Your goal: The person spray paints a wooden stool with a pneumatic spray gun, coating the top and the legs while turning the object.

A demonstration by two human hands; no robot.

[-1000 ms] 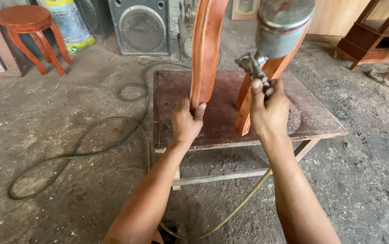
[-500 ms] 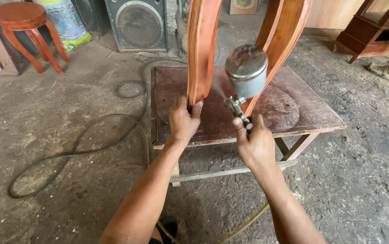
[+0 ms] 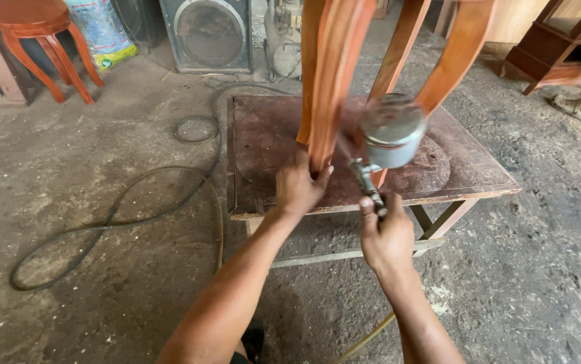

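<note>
Head view. Left hand point(image 3: 300, 189) clenched around the foot of a curved, orange-brown wooden furniture leg point(image 3: 334, 81), which stands on a low worn work table point(image 3: 263, 135). Right hand point(image 3: 388, 239), at 4 o'clock of the left, grips the handle of a spray gun point(image 3: 385, 145); its metal cup sits just beside the leg. Hose point(image 3: 122, 209) loops over concrete at 9 o'clock. Red stool point(image 3: 34, 34) at 10 o'clock; speaker point(image 3: 209, 34) at 12.

A furniture workshop is showing here: a stained low counter point(image 3: 263, 135) is standing on a dusty concrete floor point(image 3: 68, 202), an air hose point(image 3: 122, 216) is coiling left of the left grip point(image 3: 300, 189), and a varnished stool point(image 3: 31, 27) and compressor point(image 3: 283, 34) are sitting beyond it
</note>
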